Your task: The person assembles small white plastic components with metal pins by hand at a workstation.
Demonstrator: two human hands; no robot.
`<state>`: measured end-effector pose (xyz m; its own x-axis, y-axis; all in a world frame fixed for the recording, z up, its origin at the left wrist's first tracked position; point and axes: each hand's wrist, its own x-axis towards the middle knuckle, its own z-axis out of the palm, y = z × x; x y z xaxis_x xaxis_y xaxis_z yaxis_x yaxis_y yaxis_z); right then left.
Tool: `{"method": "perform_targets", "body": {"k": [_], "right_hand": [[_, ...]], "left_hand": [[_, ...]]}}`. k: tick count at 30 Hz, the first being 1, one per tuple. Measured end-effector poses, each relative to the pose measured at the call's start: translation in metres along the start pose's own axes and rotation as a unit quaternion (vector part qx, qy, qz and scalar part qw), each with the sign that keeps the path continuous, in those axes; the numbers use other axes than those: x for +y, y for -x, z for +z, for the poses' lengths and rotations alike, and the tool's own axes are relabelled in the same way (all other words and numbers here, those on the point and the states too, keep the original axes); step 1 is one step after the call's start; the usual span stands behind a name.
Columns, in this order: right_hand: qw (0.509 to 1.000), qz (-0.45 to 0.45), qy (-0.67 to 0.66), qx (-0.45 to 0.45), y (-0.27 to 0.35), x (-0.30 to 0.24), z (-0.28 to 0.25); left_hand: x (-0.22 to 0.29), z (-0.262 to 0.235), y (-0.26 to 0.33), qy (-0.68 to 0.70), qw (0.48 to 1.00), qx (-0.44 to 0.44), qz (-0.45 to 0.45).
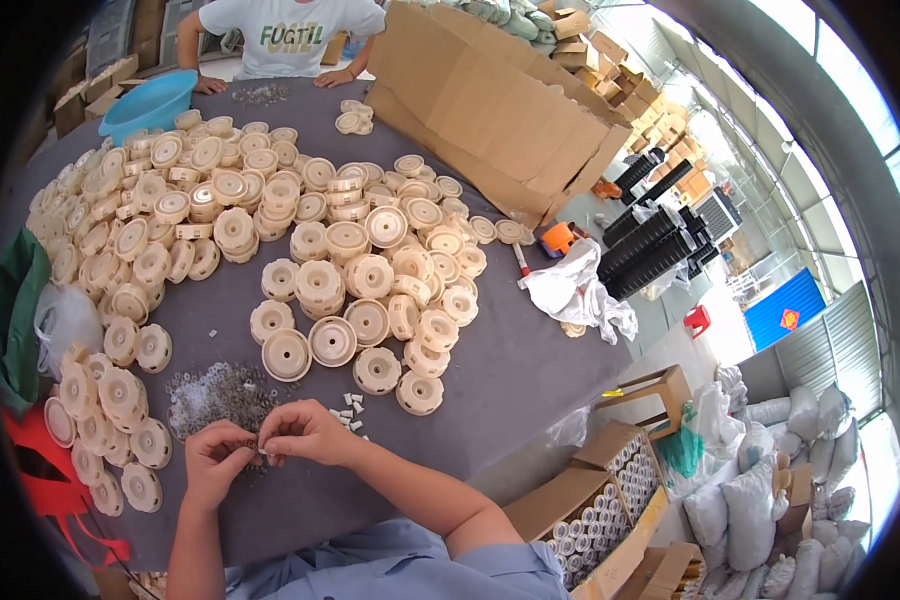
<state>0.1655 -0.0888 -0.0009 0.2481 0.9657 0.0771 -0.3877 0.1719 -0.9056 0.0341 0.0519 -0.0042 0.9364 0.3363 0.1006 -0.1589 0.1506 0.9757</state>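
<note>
Above the grey cloth-covered table [510, 400], my left hand [216, 462] and my right hand [308, 434] meet with fingertips pinched together. Something tiny and whitish shows between them, too small to make out. Just beyond the fingers spreads a pile of small clear and metallic-looking parts [215, 395]. Several short white plastic pieces [350, 410] lie beside my right hand. Cream round plastic wheel-like parts [287, 354] stand in stacks past the pile. More of these cream parts [140, 485] are grouped to the left of my left hand.
A co-worker [290, 40] stands across the table, hands on its edge, near a blue basin [150, 105]. Flattened cardboard [490, 100] leans at the far right edge. A white cloth [580, 295] lies on the right side. An open carton [595, 520] of round parts stands beside me.
</note>
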Motion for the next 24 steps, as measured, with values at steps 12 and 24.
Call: {"method": "perform_targets", "body": {"k": [12, 24], "right_hand": [[0.998, 0.039, -0.047, -0.016, 0.0028, -0.0039, 0.0004], [0.998, 0.045, -0.028, -0.033, -0.0002, -0.0098, 0.0022]], "left_hand": [[0.0044, 0.0036, 0.0001, 0.058, 0.997, -0.023, -0.039], [0.0031, -0.0051, 0.0007, 0.093, 0.995, -0.02, -0.039]]}}
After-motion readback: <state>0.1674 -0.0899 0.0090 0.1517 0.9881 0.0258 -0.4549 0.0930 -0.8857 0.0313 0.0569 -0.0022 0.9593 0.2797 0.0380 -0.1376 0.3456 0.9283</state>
